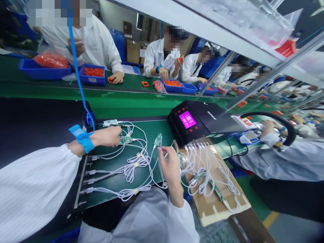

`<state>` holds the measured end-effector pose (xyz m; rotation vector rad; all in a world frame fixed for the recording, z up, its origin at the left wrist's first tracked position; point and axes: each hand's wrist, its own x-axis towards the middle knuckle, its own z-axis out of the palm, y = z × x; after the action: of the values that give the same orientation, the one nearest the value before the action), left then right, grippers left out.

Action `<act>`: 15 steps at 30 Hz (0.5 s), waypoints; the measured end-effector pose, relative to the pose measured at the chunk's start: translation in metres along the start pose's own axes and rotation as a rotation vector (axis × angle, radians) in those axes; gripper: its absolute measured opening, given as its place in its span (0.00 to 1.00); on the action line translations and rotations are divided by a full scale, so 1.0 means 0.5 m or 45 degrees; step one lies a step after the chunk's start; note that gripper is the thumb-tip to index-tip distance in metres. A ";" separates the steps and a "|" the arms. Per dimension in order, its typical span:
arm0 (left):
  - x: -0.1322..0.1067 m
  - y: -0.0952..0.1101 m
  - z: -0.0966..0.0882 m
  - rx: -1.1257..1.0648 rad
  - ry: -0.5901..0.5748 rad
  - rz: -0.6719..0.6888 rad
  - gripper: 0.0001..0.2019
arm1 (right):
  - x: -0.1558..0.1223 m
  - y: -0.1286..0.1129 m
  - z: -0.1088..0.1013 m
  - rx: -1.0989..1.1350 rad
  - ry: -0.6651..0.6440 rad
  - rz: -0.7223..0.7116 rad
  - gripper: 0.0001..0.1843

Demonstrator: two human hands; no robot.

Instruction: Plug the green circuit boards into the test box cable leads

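Note:
My left hand [109, 136], with a blue wrist strap [82, 138], has its fingers closed at the left end of a green circuit board [126, 139]. A white cable runs from that board's right end. Just behind it lies another circuit board [110, 123], also wired. My right hand [171, 165] is raised over the mat with thumb and fingers drawn together; a small pale piece shows between them, too hidden to name. Beyond its fingertips a small circuit board [158, 139] lies on a white cable. Bundled white cables [130, 167] spread between my hands.
A black tester with a lit magenta screen [187, 119] stands right of centre. Before it, a cardboard sheet [202, 202] carries tangled cables and boards. A blue cord [77, 67] hangs down to my left wrist. Across the green line, co-workers handle orange parts beside blue bins [92, 79].

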<state>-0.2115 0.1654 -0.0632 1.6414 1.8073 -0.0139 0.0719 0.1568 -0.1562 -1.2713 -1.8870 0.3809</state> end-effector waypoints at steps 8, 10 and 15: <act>-0.004 0.025 0.012 -0.280 -0.233 0.260 0.13 | -0.093 0.027 -0.004 -0.087 -0.296 -0.001 0.13; -0.010 0.033 0.012 -0.314 -0.260 0.260 0.15 | -0.099 0.018 0.017 -0.076 -0.343 -0.003 0.09; -0.015 0.040 0.010 -0.326 -0.283 0.308 0.16 | -0.104 0.026 0.025 -0.003 -0.384 0.067 0.03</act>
<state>-0.1917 0.1608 -0.0548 1.5938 1.3762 0.1325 0.0791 0.1193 -0.1956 -1.3253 -2.1060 0.6284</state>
